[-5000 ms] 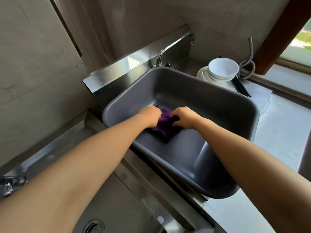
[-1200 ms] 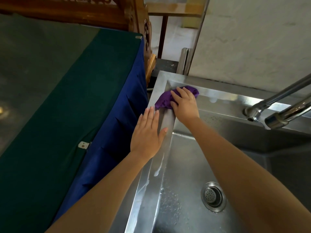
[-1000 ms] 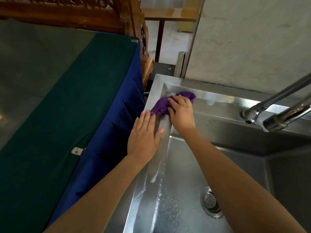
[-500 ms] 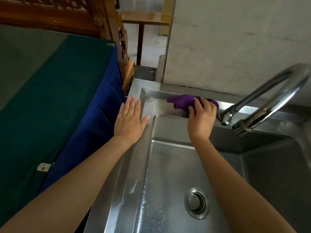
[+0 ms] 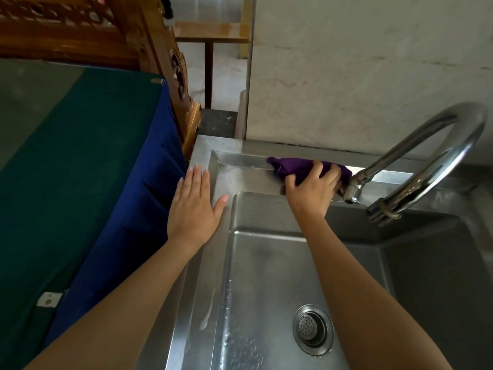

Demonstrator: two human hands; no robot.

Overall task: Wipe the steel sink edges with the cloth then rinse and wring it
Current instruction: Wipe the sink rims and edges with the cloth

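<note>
A purple cloth [image 5: 296,166] lies bunched on the back edge of the steel sink [image 5: 240,161], just left of the tap's spout end. My right hand [image 5: 313,189] presses down on it, fingers curled over the cloth. My left hand [image 5: 193,209] lies flat and open on the sink's left edge, fingers pointing away from me, holding nothing. The back left corner of the rim looks wet and shiny. A whitish streak runs along the left rim nearer to me.
A curved steel tap [image 5: 437,150] arches over the basin from the right, its spout end beside my right hand. The drain strainer [image 5: 312,328] sits in the basin floor. A table with green and blue cloth [image 5: 80,182] stands against the sink's left side.
My right hand has slid the cloth from the sink's back left corner rightward along the back edge up to the tap. My left hand stays flat on the left rim.
</note>
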